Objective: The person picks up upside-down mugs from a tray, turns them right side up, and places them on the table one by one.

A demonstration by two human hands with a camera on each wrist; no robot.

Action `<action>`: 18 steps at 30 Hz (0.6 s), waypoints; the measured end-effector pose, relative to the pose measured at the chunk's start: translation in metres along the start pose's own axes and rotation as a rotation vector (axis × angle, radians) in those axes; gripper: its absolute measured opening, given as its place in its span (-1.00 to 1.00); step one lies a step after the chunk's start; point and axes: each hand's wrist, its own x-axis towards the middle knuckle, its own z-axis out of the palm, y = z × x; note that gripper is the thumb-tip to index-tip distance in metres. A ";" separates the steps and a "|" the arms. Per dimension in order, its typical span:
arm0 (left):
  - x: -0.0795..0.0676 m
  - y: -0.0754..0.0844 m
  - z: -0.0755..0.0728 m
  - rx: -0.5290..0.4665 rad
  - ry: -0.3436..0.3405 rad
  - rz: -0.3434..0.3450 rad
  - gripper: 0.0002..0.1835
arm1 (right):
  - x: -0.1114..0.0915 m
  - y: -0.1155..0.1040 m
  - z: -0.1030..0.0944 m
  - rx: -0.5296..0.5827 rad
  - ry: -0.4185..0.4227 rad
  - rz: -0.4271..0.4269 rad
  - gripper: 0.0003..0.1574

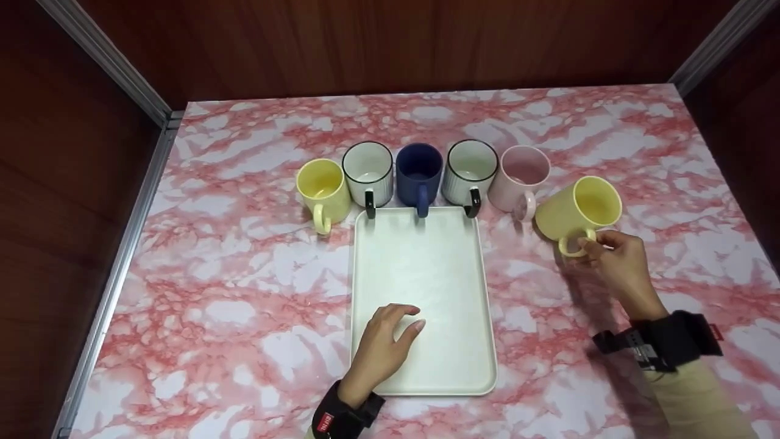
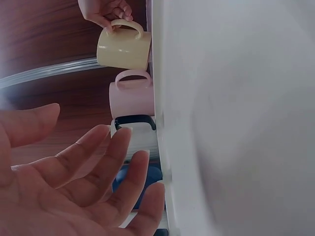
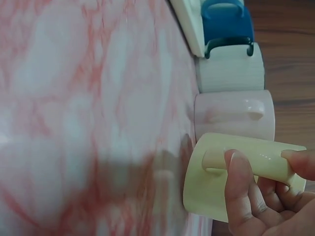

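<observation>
My right hand [image 1: 621, 268] grips the handle of a yellow mug [image 1: 557, 213], which is tilted to the right at the right end of a row of mugs. In the right wrist view, fingers and thumb curl round that handle. Just left of it stands a pink mug [image 1: 518, 183]. Over the cream tray [image 1: 426, 268] hovers my left hand [image 1: 384, 344], holding nothing, its fingers loosely bent. The left wrist view shows its fingers spread, with the tray's pale surface [image 2: 236, 98] beside them.
Left of the pink mug stand a white black-rimmed mug [image 1: 466, 183], a blue mug [image 1: 414, 189], another white mug [image 1: 375, 189] and a second yellow mug [image 1: 335, 204], handles toward me. The tray's far edge lies by the middle mugs. Brown panels [image 1: 390, 49] border the marbled table [image 1: 244, 341].
</observation>
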 end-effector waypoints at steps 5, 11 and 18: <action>0.000 -0.001 -0.001 0.003 -0.009 0.000 -0.67 | 0.007 -0.003 0.000 -0.035 0.005 -0.016 -0.83; 0.000 -0.001 -0.001 0.002 -0.030 -0.008 -0.66 | 0.016 0.000 -0.001 -0.161 0.028 -0.034 -0.76; -0.001 0.000 -0.002 0.007 -0.018 -0.016 -0.67 | 0.027 -0.002 0.001 -0.219 0.025 -0.032 -0.72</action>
